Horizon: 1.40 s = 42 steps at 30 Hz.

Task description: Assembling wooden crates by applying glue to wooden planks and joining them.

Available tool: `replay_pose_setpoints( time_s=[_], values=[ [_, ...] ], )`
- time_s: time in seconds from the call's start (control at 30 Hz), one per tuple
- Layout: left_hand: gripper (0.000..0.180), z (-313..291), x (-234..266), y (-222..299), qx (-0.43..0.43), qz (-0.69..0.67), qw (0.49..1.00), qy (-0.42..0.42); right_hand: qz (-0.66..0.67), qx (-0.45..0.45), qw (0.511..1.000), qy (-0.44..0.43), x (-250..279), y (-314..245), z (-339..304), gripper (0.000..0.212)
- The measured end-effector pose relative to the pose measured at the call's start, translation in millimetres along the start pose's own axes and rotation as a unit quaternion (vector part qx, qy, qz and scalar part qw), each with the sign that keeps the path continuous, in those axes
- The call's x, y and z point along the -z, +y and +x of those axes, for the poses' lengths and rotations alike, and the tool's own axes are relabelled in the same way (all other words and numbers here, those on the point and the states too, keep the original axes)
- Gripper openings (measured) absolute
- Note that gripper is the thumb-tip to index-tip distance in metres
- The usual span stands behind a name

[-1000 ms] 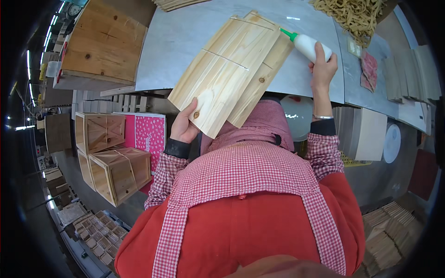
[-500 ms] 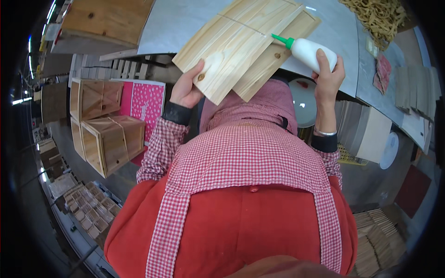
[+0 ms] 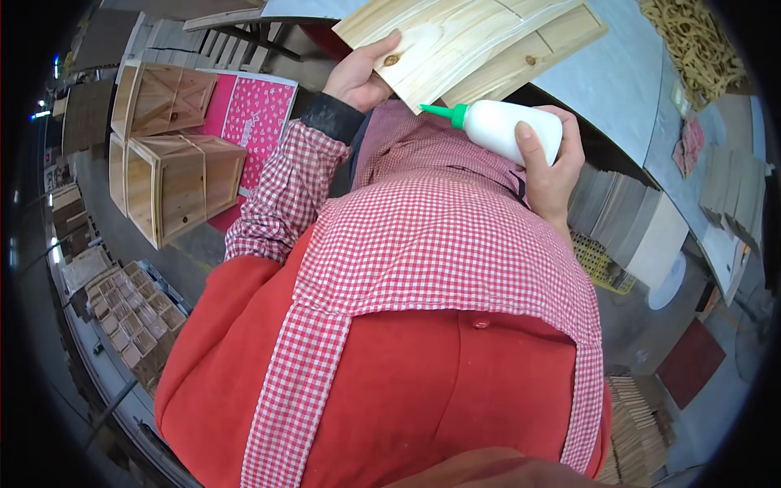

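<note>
My left hand (image 3: 359, 75) grips the near left corner of a pale wooden board (image 3: 443, 49), thumb on top and fingers underneath. A second wooden board (image 3: 521, 69) lies under it, offset to the right. Across the upper board runs a cut line, and a wet-looking strip shows along its right edge. My right hand (image 3: 556, 150) is wrapped round a white squeeze bottle (image 3: 508, 130) with a green nozzle, held tilted on its side. The nozzle tip points left, at the near corner of the upper board; whether it touches cannot be made out.
A pale work table (image 3: 606, 106) extends ahead and right, with a heap of tan bands (image 3: 691, 49) and a pink cloth (image 3: 689, 146) on it. Wooden crates (image 3: 191, 187) stand at left by a pink patterned panel (image 3: 259, 122). Stacked boards (image 3: 622, 211) and a yellow basket (image 3: 602, 260) sit at right.
The bottle has come nearer and left, its nozzle moving from the board's cut line down to its near corner. The view has shifted, and the boards appear higher and further right.
</note>
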<state>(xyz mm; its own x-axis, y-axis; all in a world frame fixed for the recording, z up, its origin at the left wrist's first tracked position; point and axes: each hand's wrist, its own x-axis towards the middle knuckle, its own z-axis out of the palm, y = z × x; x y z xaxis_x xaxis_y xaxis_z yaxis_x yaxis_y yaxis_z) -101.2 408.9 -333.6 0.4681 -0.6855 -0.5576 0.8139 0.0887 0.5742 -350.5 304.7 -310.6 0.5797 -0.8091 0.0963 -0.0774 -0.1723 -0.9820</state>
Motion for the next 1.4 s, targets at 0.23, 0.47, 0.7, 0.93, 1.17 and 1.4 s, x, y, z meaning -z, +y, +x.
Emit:
replay_pose_setpoints(
  time_s=[0.23, 0.47, 0.7, 0.93, 1.17, 1.4],
  values=[
    [0.049, 7.5, 2.1, -3.0, -0.016, -0.015, 1.0, 0.005, 0.025, 0.006, 0.999, 0.031, -10.5, -6.5, -3.1, 0.037],
    [0.049, 9.9, 6.8, -1.0, 0.002, -0.023, 0.998, -0.058, 0.071, 0.049, 0.994, 0.064, 1.6, 9.8, 20.4, 0.033],
    [0.049, 1.8, 6.1, 0.2, 0.025, -0.016, 0.998, -0.055, 0.159, -0.022, 0.942, 0.295, 46.5, 37.0, 91.5, 0.033],
    [0.049, 3.4, 4.8, 0.8, 0.042, -0.024, 0.999, -0.021, 0.037, 0.01, 0.952, 0.303, 57.7, 52.8, 134.4, 0.037],
    [0.052, 2.4, -1.0, 3.4, 0.038, -0.008, 0.999, -0.021, -0.055, 0.087, 0.964, 0.245, 48.6, 58.2, 89.9, 0.035],
    [0.053, 1.2, 3.9, 3.7, 0.047, -0.011, 0.999, -0.023, 0.122, 0.0, 0.942, 0.312, 53.0, 45.7, 112.1, 0.038]
  ],
)
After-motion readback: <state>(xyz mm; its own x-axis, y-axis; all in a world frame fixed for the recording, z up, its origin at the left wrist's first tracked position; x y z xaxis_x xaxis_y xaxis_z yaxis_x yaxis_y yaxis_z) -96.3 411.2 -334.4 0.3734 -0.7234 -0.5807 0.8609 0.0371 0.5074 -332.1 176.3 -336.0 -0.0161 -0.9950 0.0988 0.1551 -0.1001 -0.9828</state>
